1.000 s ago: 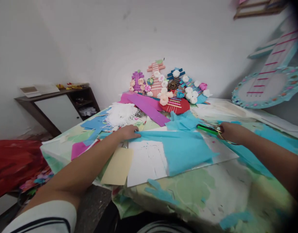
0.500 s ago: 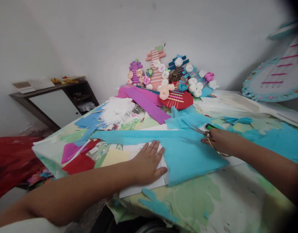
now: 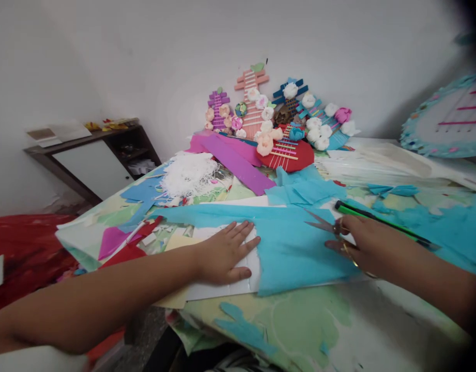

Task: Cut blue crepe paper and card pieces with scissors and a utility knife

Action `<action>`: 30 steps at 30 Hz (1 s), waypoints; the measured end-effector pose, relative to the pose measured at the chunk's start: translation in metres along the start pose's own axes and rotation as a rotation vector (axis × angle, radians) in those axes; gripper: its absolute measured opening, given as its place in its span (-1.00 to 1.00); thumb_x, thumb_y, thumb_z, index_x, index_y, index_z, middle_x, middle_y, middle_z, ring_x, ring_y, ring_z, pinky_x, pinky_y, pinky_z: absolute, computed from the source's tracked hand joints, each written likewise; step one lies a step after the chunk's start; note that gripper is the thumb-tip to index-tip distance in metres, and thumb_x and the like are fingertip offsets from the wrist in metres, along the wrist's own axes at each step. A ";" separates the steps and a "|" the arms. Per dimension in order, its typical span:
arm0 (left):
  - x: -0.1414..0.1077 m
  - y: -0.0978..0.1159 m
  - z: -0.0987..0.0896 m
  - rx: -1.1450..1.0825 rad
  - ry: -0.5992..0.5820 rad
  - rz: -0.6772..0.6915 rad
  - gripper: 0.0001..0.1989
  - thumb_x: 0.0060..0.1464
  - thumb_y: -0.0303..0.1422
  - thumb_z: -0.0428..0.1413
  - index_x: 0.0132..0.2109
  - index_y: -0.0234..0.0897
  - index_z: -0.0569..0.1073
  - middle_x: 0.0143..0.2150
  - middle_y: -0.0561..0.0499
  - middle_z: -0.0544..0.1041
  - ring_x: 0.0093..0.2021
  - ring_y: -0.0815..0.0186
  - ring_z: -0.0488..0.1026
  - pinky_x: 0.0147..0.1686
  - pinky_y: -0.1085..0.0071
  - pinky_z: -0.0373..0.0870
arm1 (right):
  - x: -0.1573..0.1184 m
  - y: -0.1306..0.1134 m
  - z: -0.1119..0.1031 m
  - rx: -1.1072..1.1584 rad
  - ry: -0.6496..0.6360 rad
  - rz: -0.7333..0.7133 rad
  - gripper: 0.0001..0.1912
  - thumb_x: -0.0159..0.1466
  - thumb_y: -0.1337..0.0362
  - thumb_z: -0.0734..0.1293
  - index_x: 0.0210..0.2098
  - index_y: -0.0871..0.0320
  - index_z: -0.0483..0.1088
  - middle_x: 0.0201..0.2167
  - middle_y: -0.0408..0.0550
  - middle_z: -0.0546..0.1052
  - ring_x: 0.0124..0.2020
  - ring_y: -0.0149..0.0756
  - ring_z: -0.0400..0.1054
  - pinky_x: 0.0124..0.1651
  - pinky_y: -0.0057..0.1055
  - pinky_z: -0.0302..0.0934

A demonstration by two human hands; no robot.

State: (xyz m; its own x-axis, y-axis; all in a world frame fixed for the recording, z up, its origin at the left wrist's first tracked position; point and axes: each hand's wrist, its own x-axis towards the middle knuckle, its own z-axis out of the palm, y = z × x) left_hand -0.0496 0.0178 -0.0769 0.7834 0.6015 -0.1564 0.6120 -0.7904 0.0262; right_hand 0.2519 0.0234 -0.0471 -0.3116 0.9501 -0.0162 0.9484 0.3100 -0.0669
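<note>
My left hand (image 3: 226,253) lies flat with fingers spread, pressing on white paper (image 3: 206,290) and touching the left side of a blue crepe-paper sheet (image 3: 295,258). A strip of the blue sheet runs off to the left above my fingers. My right hand (image 3: 362,243) grips gold-handled scissors (image 3: 323,223), their blades parted over the sheet's upper right part and pointing left. Just behind that hand lies a green and black utility knife (image 3: 381,222); part of it is hidden by the hand and forearm.
Decorated craft instruments with paper flowers (image 3: 269,119) lean on the back wall. A purple strip (image 3: 240,165) and a heap of white shredded thread (image 3: 191,175) lie before them. Blue scraps (image 3: 450,227) cover the right side. A low cabinet (image 3: 94,165) stands at the left.
My right hand has drawn the scissors slightly back to the right, and their blades now stand apart. More of the utility knife shows. My left hand stays flat; the view has shifted a little.
</note>
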 end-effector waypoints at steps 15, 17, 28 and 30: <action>-0.011 -0.014 -0.008 0.029 -0.014 0.103 -0.27 0.05 -0.03 -0.16 0.21 -0.51 -0.06 0.22 -0.42 -0.17 0.21 -0.06 -0.21 0.10 0.01 -0.20 | 0.024 -0.039 0.030 0.130 -0.005 -0.290 -0.39 -0.08 0.04 0.33 -0.12 0.29 0.27 0.00 0.23 0.29 -0.02 -0.02 0.21 -0.05 -0.18 0.16; -0.013 -0.002 -0.012 0.006 0.008 0.098 -0.27 0.02 -0.04 -0.11 0.21 -0.46 -0.04 0.22 -0.40 -0.13 0.20 -0.07 -0.14 0.08 -0.01 -0.17 | 0.025 -0.041 0.029 0.135 -0.004 -0.307 -0.37 -0.09 0.02 0.34 -0.11 0.28 0.26 0.01 0.22 0.29 -0.01 -0.02 0.20 -0.05 -0.18 0.15; -0.011 0.046 -0.009 -0.082 0.182 0.066 -0.71 0.11 -0.31 -0.13 -0.09 -0.31 0.36 -0.14 -0.14 0.41 -0.13 0.18 0.31 -0.13 0.25 0.20 | 0.002 -0.044 0.024 0.120 0.003 -0.355 -0.52 -0.09 0.04 0.34 -0.27 0.23 0.28 0.02 0.20 0.25 -0.01 -0.03 0.18 -0.07 -0.19 0.16; -0.007 0.043 -0.013 -0.152 0.182 0.001 -0.75 0.11 -0.35 -0.13 -0.22 -0.30 0.42 -0.28 -0.08 0.44 -0.24 0.23 0.34 -0.21 0.31 0.22 | -0.010 -0.040 0.018 0.117 0.006 -0.348 -0.55 -0.09 0.03 0.34 -0.31 0.21 0.28 -0.06 0.16 0.31 -0.08 -0.08 0.22 -0.13 -0.24 0.19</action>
State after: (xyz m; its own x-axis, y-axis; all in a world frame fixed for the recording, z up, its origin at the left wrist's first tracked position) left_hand -0.0276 -0.0187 -0.0619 0.7821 0.6227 0.0241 0.6098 -0.7726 0.1766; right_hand 0.2160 0.0011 -0.0623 -0.6140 0.7886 0.0335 0.7722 0.6089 -0.1815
